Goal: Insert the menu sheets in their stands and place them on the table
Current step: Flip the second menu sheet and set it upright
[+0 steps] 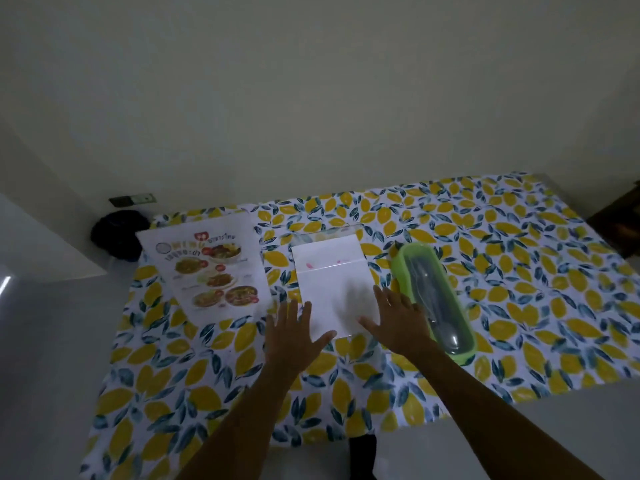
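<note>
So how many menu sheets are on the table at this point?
2. A printed menu sheet lies face up at the table's far left. A white sheet, seemingly face down on a clear stand, lies in the middle between both open hands. More could be hidden underneath.

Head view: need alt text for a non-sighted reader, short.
Two bare hands, left hand and right hand, reach open over a blank white sheet lying in a clear stand on a lemon-print tablecloth. A printed food menu lies flat to its left; a green cutlery box sits to its right.
</note>
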`<action>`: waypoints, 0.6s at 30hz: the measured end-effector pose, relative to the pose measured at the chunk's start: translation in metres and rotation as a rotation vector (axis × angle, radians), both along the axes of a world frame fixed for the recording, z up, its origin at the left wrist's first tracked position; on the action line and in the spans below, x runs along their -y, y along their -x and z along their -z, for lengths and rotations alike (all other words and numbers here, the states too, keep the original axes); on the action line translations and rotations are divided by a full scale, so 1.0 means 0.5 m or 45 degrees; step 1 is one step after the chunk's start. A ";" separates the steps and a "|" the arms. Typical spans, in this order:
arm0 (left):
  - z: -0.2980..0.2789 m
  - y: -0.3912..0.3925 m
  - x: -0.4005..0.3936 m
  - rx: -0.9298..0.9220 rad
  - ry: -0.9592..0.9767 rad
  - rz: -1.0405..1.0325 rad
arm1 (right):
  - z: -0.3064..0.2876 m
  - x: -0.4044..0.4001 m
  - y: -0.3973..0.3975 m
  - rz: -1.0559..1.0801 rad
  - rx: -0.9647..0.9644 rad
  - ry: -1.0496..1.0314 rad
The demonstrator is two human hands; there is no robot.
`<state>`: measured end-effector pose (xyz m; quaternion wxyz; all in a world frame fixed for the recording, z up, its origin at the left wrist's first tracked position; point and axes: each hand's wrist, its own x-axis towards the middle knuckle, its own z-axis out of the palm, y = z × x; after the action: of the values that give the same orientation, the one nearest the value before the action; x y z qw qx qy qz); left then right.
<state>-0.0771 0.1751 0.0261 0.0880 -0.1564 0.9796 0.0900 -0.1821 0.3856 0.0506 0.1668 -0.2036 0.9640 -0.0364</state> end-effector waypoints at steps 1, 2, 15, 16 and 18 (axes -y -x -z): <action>0.011 0.013 -0.008 0.026 -0.002 -0.021 | 0.015 0.002 0.016 -0.004 0.034 0.011; 0.020 0.024 -0.016 0.055 -0.005 -0.044 | 0.030 0.007 0.029 -0.010 0.071 0.019; 0.113 0.078 -0.048 0.176 -0.174 -0.272 | 0.148 0.036 0.110 0.268 0.262 0.143; 0.112 0.079 -0.053 0.162 -0.210 -0.272 | 0.144 0.040 0.115 0.321 0.296 0.161; 0.115 0.081 -0.062 0.128 -0.302 -0.304 | 0.134 0.048 0.124 0.377 0.335 0.195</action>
<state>-0.1178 0.2060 -0.0313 0.1433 -0.2644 0.9310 0.2067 -0.2441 0.3617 -0.0165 0.2682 -0.0655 0.9477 -0.1601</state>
